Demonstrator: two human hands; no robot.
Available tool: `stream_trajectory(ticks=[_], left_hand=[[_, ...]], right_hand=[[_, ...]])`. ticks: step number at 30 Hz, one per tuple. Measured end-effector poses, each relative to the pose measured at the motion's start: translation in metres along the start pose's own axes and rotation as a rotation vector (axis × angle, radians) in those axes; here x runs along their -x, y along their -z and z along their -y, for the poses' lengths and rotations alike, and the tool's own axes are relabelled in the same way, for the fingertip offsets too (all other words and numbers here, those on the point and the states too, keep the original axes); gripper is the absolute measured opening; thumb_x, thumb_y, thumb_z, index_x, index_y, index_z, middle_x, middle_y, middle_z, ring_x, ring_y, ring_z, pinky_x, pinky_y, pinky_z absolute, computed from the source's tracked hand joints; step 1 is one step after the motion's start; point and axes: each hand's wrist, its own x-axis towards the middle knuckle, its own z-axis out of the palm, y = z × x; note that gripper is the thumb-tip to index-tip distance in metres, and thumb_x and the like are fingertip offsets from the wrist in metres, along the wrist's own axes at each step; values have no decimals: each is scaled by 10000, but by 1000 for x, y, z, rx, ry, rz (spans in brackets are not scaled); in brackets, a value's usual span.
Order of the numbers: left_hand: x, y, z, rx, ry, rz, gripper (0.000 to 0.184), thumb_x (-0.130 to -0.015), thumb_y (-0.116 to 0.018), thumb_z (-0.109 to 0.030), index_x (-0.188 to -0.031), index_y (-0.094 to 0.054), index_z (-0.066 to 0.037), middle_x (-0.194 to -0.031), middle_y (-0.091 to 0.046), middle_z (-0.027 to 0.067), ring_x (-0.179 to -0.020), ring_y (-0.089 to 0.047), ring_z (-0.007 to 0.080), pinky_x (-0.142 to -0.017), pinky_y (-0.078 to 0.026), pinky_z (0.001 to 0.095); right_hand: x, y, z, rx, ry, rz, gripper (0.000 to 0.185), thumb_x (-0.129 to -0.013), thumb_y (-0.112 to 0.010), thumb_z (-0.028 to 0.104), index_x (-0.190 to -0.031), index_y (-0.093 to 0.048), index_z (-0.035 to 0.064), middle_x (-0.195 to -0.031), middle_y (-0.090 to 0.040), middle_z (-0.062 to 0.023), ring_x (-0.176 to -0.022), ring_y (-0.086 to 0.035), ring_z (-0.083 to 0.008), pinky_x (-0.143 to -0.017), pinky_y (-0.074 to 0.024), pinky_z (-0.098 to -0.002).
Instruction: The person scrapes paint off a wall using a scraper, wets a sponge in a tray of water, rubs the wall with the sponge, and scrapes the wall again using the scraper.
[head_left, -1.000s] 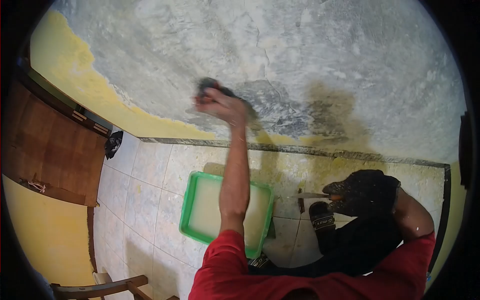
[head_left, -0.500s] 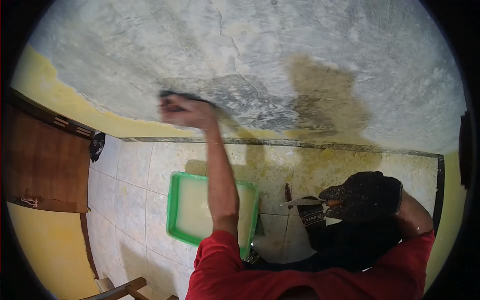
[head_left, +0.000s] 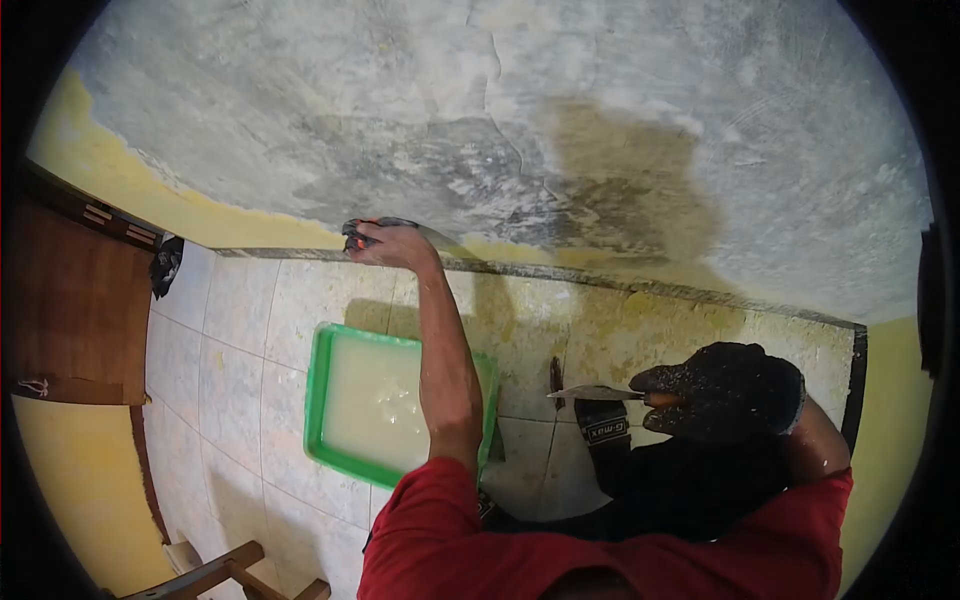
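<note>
My bare left hand (head_left: 395, 246) grips a dark cloth (head_left: 358, 238) with some red on it, against the lower part of the wall (head_left: 400, 90) where grey surface meets yellow paint. A dark damp patch spreads on the wall above and right of it. My right hand (head_left: 715, 390), in a black speckled glove, is closed on the orange handle of a scraper (head_left: 600, 393), its metal blade pointing left, over the floor. Below my left forearm lies a green tray (head_left: 316, 400) holding cloudy, pale liquid.
A dark narrow object (head_left: 556, 375) lies on the tiled floor (head_left: 235, 385) near the blade. A black plastic bag (head_left: 166, 266) rests by the wooden door (head_left: 80, 300). Wooden furniture (head_left: 200, 578) stands at the lower left. Yellow flakes litter the floor along the wall.
My left hand has swept the cloth left, then down to the wall's lower edge. The damp patch has spread further left. My right hand still holds the scraper. The view has shifted slightly.
</note>
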Motion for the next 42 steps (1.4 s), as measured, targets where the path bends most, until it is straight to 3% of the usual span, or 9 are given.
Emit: stream_trajectory(ticks=[12, 14, 15, 16, 19, 26, 32, 35, 42], left_hand=[[177, 49, 13, -124, 84, 514, 451, -974, -457, -269, -1207, -287, 78, -1067, -397, 183, -959, -432, 261, -817, -408, 373], [132, 38, 38, -33, 5, 368, 413, -974, -454, -282, -1146, -317, 68, -1008, -428, 187, -887, -456, 258, -796, -417, 378], [95, 26, 22, 141, 368, 177, 447, -965, -473, -308, -1134, -334, 82, -1046, -469, 243, -937, -505, 312, -808, -422, 422], [57, 15, 55, -107, 299, -27, 506, -956, -483, -341, -1156, -340, 102, -1097, -491, 301, -1019, -524, 379, -826, -410, 474], [-15, 14, 80, -273, 318, -27, 477, -986, -428, -320, -1171, -366, 116, -1082, -508, 312, -978, -533, 406, -842, -401, 484], [104, 30, 6, -161, 101, 334, 608, -987, -427, -333, -1281, -231, 161, -1127, -423, 285, -1005, -470, 347, -891, -384, 427], [-45, 1, 29, -80, 10, 45, 458, -978, -460, -319, -1144, -406, 105, -1076, -510, 261, -968, -512, 346, -844, -406, 429], [-97, 2, 3, -141, 231, -43, 469, -986, -389, -350, -1111, -417, 101, -1078, -521, 287, -964, -526, 407, -840, -400, 464], [75, 12, -15, -83, 362, 51, 391, -1006, -387, -308, -1031, -411, 82, -944, -494, 247, -843, -504, 326, -781, -422, 400]], right_hand=[[-18, 11, 19, 110, -3, -69, 409, -839, -622, 412, -1164, -624, 163, -902, -700, -62, -766, -669, -272, -686, -537, -382], [-16, 10, 23, 125, -25, -57, 411, -837, -628, 407, -1167, -622, 163, -890, -700, -67, -761, -669, -274, -681, -537, -379], [-16, 8, 24, 129, -36, -46, 412, -834, -634, 402, -1169, -620, 162, -879, -700, -72, -756, -668, -276, -675, -537, -375], [-14, 4, 21, 136, -42, -44, 412, -834, -634, 402, -1169, -620, 162, -879, -700, -72, -756, -668, -276, -675, -537, -375], [-11, -2, 14, -8, 91, -63, 411, -850, -600, 430, -1159, -611, 159, -751, -667, -130, -688, -656, -311, -588, -519, -412], [-27, 17, 47, -19, -94, 44, 423, -810, -669, 388, -1161, -626, 156, -866, -699, -84, -727, -664, -289, -643, -532, -372], [-46, 16, 51, 30, -154, 152, 391, -826, -653, 383, -1145, -634, 156, -887, -697, -96, -748, -664, -291, -680, -529, -376], [-39, 6, 32, 19, 117, 150, 386, -845, -639, 380, -1157, -624, 153, -895, -695, -104, -783, -665, -287, -708, -525, -367], [-55, 27, 51, -101, -231, 72, 399, -854, -642, 337, -1200, -594, 145, -921, -688, -140, -845, -668, -298, -745, -523, -366]])
